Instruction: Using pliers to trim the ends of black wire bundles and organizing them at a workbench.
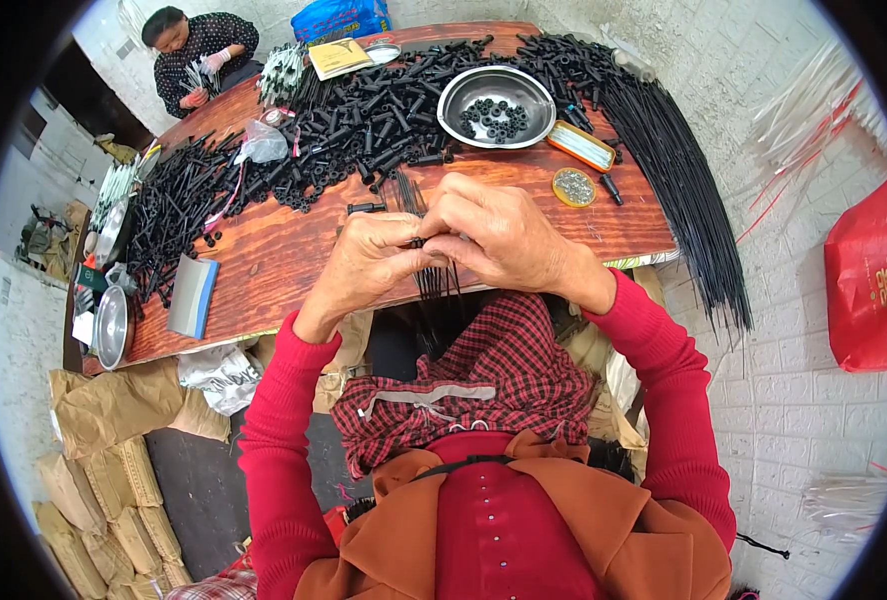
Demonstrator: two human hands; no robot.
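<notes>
My left hand [372,262] and my right hand [499,232] meet over the near edge of the wooden table [284,250]. Together they pinch a thin bundle of black rods [434,285] that runs between the fingers and hangs down toward my lap. The fingertips of both hands touch at the bundle. What sits at the pinch point is hidden by my fingers. A loose black tube [366,208] lies just beyond my left hand.
A big heap of black tubes [364,100] covers the far table. A metal bowl [497,105] holds black rings. Nearby sit a small tin [574,187], an orange tray [582,146], long black rods [689,190], and a blue-grey block [193,295]. Another person [204,55] works at the far end.
</notes>
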